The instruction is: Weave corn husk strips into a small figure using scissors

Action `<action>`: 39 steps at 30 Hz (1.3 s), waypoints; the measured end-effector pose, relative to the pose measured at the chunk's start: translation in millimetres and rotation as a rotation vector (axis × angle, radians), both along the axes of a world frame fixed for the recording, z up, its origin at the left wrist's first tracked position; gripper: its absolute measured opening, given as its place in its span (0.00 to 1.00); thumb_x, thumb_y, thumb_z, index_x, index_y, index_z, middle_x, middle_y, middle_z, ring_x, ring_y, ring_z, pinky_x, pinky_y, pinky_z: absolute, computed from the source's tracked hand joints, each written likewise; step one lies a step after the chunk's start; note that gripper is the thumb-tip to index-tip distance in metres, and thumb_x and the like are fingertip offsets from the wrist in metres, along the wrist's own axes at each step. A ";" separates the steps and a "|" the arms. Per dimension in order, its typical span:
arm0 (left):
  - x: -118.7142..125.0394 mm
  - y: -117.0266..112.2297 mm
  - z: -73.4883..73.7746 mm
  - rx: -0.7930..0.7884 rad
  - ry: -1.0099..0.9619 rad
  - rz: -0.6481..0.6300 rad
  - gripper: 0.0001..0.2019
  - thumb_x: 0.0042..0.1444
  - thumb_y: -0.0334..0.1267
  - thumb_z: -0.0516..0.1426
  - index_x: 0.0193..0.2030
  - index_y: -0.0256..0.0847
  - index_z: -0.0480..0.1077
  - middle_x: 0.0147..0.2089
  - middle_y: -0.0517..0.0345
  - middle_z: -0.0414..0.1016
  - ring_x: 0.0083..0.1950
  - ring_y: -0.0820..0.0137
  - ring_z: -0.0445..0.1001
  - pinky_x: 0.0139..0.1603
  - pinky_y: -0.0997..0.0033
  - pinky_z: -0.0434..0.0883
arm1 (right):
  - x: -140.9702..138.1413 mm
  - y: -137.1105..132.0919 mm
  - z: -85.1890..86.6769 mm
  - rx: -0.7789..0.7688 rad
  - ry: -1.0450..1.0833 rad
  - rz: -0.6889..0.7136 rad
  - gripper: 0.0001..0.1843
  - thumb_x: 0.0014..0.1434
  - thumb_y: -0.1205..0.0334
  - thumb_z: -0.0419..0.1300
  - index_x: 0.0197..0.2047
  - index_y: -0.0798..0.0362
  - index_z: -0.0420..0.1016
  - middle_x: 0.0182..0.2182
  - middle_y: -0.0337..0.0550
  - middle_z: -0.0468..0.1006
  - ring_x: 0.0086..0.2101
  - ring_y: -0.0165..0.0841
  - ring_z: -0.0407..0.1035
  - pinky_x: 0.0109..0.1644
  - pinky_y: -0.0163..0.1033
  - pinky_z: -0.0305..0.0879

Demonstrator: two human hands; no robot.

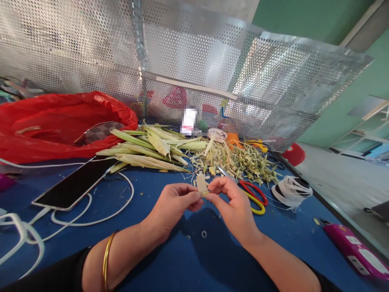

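Between my two hands, over the blue tabletop, is a small pale piece of corn husk (201, 183). My left hand (174, 205) pinches its lower edge between thumb and forefinger. From the other side my right hand (232, 205) grips the same piece with thumb and fingertips. Just behind my right hand lie scissors (253, 192) with red and yellow handles, their blades partly hidden. Farther back are a bundle of whole corn husks (148, 148) and a heap of cut husk bits (243, 160).
At the left lie an open red plastic bag (60, 117) and a phone (75, 182) on a white cable. A roll of white thread (291, 190) and a purple power strip (354, 247) are at the right. A perforated metal screen (194, 52) stands behind.
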State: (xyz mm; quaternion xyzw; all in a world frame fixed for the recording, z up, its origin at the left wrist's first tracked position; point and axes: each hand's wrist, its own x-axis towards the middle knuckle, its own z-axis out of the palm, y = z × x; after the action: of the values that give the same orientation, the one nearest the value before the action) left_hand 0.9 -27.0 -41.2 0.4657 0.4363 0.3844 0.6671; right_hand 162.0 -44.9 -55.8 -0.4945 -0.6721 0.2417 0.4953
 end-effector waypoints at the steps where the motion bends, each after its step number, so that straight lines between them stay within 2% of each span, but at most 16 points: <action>1: -0.4 0.3 -0.5 -0.012 -0.015 0.000 0.08 0.45 0.39 0.61 0.25 0.34 0.73 0.25 0.56 0.75 0.27 0.74 0.70 0.32 0.75 0.68 | 0.8 0.2 0.5 0.057 -0.025 0.014 0.07 0.55 0.66 0.62 0.37 0.51 0.68 0.33 0.39 0.71 0.32 0.30 0.69 0.38 0.37 0.67; 5: -1.6 1.2 -3.2 -0.063 -0.074 -0.015 0.07 0.46 0.37 0.61 0.25 0.34 0.72 0.25 0.56 0.75 0.26 0.74 0.70 0.31 0.75 0.68 | 3.0 1.4 1.0 0.231 -0.142 0.085 0.05 0.58 0.69 0.59 0.36 0.50 0.71 0.34 0.41 0.71 0.34 0.31 0.69 0.39 0.37 0.68; 13: -2.7 1.1 -3.1 -0.135 -0.115 -0.035 0.06 0.44 0.36 0.61 0.25 0.35 0.72 0.26 0.54 0.76 0.28 0.72 0.72 0.34 0.73 0.69 | 3.2 0.8 1.5 0.276 -0.197 0.083 0.06 0.58 0.71 0.59 0.34 0.50 0.73 0.31 0.39 0.72 0.32 0.30 0.68 0.37 0.36 0.66; 20: -0.8 1.5 -0.8 -0.060 -0.047 -0.004 0.06 0.41 0.36 0.63 0.25 0.35 0.73 0.25 0.56 0.75 0.29 0.72 0.72 0.35 0.74 0.68 | 3.2 0.9 0.3 0.196 -0.231 0.087 0.07 0.59 0.71 0.57 0.32 0.51 0.71 0.31 0.39 0.70 0.32 0.29 0.67 0.37 0.35 0.65; 27: -0.8 1.8 -1.5 0.058 0.045 -0.018 0.06 0.42 0.37 0.62 0.25 0.36 0.75 0.24 0.58 0.74 0.29 0.73 0.70 0.35 0.74 0.67 | 1.0 -2.1 5.2 0.106 -0.186 0.084 0.07 0.60 0.69 0.56 0.30 0.52 0.69 0.32 0.41 0.72 0.35 0.32 0.68 0.41 0.37 0.66; 32: 0.1 -1.2 -0.8 0.139 0.123 -0.040 0.05 0.43 0.37 0.61 0.25 0.37 0.76 0.25 0.59 0.74 0.29 0.73 0.69 0.33 0.75 0.65 | -0.5 -3.6 2.3 0.023 -0.113 0.022 0.01 0.58 0.67 0.58 0.34 0.52 0.69 0.29 0.39 0.74 0.31 0.31 0.69 0.38 0.37 0.67; 35: 0.8 -1.0 -0.2 0.111 0.107 -0.029 0.06 0.42 0.38 0.62 0.24 0.36 0.75 0.24 0.59 0.74 0.29 0.73 0.69 0.33 0.75 0.66 | -0.4 -3.0 0.4 0.018 -0.089 -0.001 0.02 0.57 0.66 0.59 0.35 0.52 0.68 0.30 0.40 0.75 0.31 0.31 0.70 0.38 0.37 0.68; 39: -0.2 0.7 0.0 -0.025 0.010 -0.013 0.08 0.43 0.40 0.62 0.24 0.36 0.74 0.24 0.56 0.75 0.28 0.72 0.71 0.33 0.74 0.67 | 1.8 -1.0 3.3 0.087 -0.081 0.035 0.05 0.57 0.66 0.60 0.37 0.51 0.68 0.32 0.40 0.74 0.32 0.31 0.70 0.39 0.37 0.69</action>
State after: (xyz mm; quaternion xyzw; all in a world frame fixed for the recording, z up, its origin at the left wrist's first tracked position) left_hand 0.8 -26.4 -41.3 0.4620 0.4414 0.3721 0.6732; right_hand 163.8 -45.9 -52.4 -0.4702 -0.7099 0.2005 0.4846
